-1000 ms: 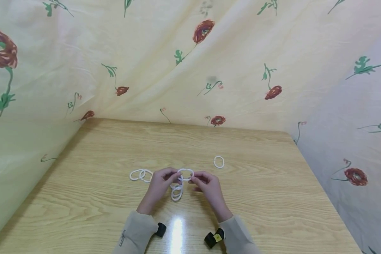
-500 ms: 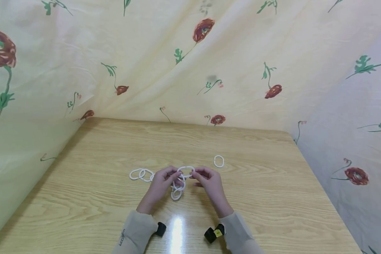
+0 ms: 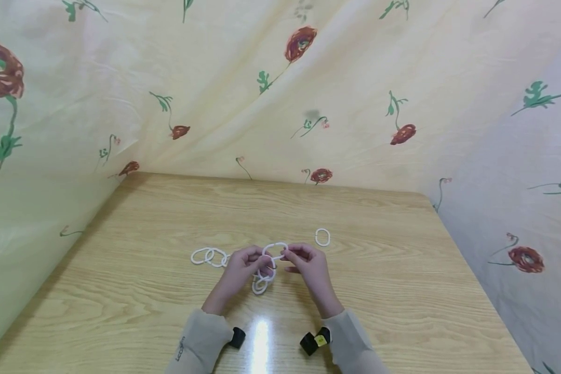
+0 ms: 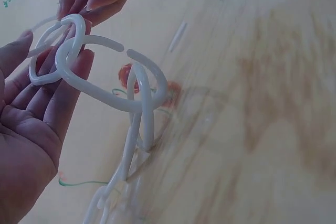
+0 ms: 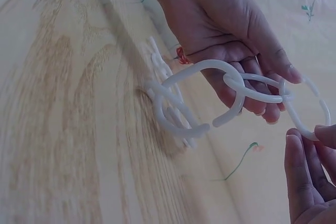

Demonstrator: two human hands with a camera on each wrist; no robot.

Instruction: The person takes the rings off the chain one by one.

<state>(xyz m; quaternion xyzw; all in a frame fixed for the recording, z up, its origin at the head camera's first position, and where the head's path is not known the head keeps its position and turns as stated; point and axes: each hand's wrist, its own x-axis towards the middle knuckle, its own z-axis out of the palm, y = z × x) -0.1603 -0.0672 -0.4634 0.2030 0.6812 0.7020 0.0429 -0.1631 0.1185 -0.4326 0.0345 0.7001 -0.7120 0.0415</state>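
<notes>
A short chain of white plastic C-shaped rings [image 3: 261,282] hangs between my two hands, and its lower links rest on the wooden table [image 3: 392,291]. My left hand [image 3: 258,258] pinches an upper link [image 4: 52,72] between thumb and fingers. My right hand [image 3: 290,254] pinches the end ring [image 5: 307,121], which is hooked into that link. In the left wrist view a large link [image 4: 118,98] shows an open gap at its top, and the lower links [image 5: 176,116] dangle from it.
Two linked white rings [image 3: 208,256] lie on the table left of my hands. A single ring [image 3: 322,237] lies to the right and a little farther away. Flowered cloth [image 3: 280,104] walls the table at the back and on both sides.
Both hands have drifted slightly away from me and closer together. The top ring has tilted, and the hanging links have bunched up shorter on the table.
</notes>
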